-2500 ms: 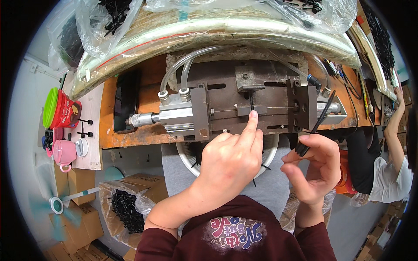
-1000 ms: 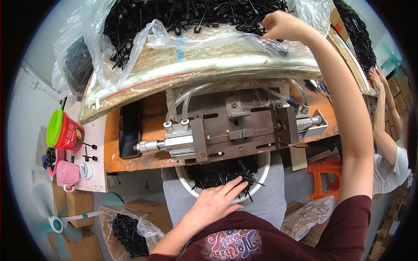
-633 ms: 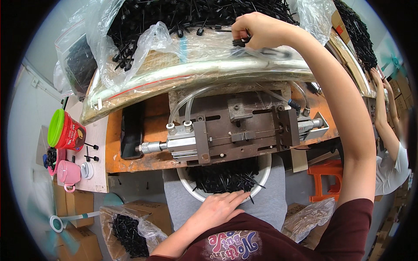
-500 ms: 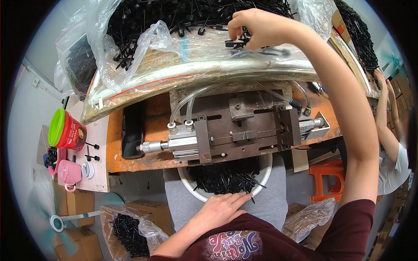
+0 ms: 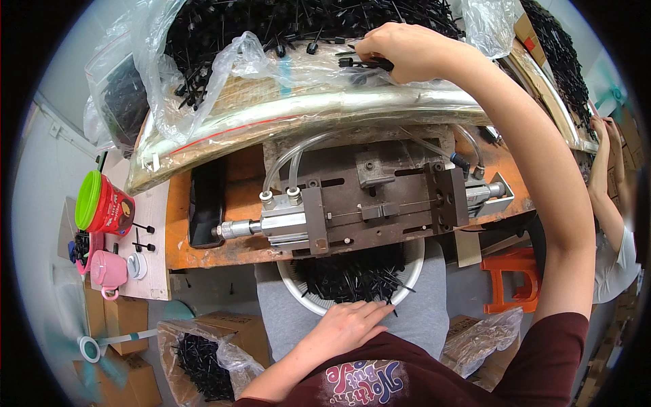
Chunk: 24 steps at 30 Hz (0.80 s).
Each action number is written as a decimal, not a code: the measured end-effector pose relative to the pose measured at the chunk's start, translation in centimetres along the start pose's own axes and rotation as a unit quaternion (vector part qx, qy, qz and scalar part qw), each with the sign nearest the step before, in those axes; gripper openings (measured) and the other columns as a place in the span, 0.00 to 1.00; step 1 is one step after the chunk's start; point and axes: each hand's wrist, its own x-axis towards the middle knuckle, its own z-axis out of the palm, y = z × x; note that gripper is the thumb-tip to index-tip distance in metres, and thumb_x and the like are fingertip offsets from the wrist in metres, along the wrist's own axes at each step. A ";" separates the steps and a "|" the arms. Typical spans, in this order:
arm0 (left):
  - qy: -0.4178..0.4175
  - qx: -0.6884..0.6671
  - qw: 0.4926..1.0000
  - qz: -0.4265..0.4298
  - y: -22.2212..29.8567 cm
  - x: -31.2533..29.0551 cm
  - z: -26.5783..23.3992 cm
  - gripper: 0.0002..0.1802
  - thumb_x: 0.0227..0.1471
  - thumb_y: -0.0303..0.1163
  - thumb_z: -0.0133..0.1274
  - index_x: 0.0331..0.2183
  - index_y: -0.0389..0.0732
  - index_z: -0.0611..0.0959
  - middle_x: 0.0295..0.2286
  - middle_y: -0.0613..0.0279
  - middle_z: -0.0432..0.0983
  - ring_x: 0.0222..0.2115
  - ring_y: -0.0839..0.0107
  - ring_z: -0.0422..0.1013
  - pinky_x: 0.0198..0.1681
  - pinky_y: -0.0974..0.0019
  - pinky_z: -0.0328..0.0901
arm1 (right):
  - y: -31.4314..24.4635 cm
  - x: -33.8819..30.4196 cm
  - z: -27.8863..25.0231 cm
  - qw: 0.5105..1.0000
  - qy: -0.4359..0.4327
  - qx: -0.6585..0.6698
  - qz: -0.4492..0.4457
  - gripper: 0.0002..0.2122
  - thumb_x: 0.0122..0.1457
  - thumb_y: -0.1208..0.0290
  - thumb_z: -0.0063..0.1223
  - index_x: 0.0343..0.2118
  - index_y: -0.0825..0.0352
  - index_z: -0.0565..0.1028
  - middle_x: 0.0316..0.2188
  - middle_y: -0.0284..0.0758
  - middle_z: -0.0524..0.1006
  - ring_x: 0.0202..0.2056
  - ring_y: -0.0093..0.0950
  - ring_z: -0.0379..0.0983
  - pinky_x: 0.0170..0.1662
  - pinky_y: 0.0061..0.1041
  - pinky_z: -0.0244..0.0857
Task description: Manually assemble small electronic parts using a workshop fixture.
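- Right hand [image 5: 407, 51] stretched far out over the clear plastic bag [image 5: 224, 74] heaped with small black plastic pins [image 5: 271, 27], fingers pinched shut on a few of those pins at the near edge of the heap.
- Left hand [image 5: 346, 325] rested flat in the lap, fingers loosely spread and holding nothing, fingertips [image 5: 376, 311] touching the near rim of the round white bowl [image 5: 298, 298].
- Bowl filled with more loose black pins [image 5: 352, 275], tucked under the near edge of the worn orange wooden bench [image 5: 237, 203].
- Grey metal pneumatic fixture [image 5: 366, 207] mounted on the bench between the two hands, clear hoses [image 5: 291, 159] looping up from its left end.
- Long curved clear plastic sheet [image 5: 305, 112] lying across the far side of the bench, just below the bag.
- Red cup with green lid [image 5: 102, 203] standing at the far left, pink mug [image 5: 108, 270] nearer on the same white shelf [image 5: 152, 271].
- Cardboard box lined with plastic [image 5: 203, 346] and holding black pins, down on the floor at the near left.
- Orange plastic stool [image 5: 519, 278] on the right, below the bench.
- Another person's arm [image 5: 603, 197] at the far right, hand raised towards a second heap of black parts [image 5: 556, 47].
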 end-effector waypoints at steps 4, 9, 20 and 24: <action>0.003 -0.001 1.000 0.000 -0.1 -0.5 0.2 0.21 0.52 0.39 0.60 0.47 0.42 0.81 0.42 0.64 0.81 0.35 0.66 0.78 0.37 0.65 0.74 | 0.5 -1.0 -0.7 0.999 0.040 0.022 -0.029 0.13 0.41 0.83 0.61 0.34 0.68 0.78 0.39 0.36 0.75 0.42 0.40 0.75 0.43 0.37 0.70; -0.009 0.008 1.000 -0.008 -0.4 -0.7 0.3 0.21 0.53 0.41 0.60 0.47 0.42 0.81 0.42 0.63 0.81 0.35 0.67 0.78 0.37 0.65 0.74 | -1.6 -1.5 -1.2 0.997 0.041 -0.065 -0.020 0.14 0.44 0.80 0.62 0.37 0.66 0.78 0.43 0.35 0.74 0.44 0.38 0.76 0.44 0.35 0.71; -0.028 0.012 0.999 -0.023 -0.2 -0.6 0.4 0.24 0.53 0.43 0.59 0.49 0.41 0.80 0.42 0.61 0.81 0.35 0.65 0.78 0.37 0.64 0.74 | -2.2 2.1 -3.7 0.975 -0.137 0.046 0.169 0.28 0.35 0.77 0.64 0.46 0.69 0.74 0.35 0.40 0.79 0.37 0.35 0.78 0.36 0.32 0.73; -0.038 0.004 0.999 -0.016 0.0 -0.2 0.3 0.25 0.53 0.43 0.59 0.50 0.41 0.79 0.41 0.60 0.81 0.35 0.64 0.78 0.37 0.64 0.74 | 0.8 2.7 -0.9 0.992 -0.047 0.096 0.060 0.24 0.33 0.81 0.62 0.41 0.70 0.76 0.29 0.38 0.79 0.34 0.33 0.79 0.33 0.33 0.71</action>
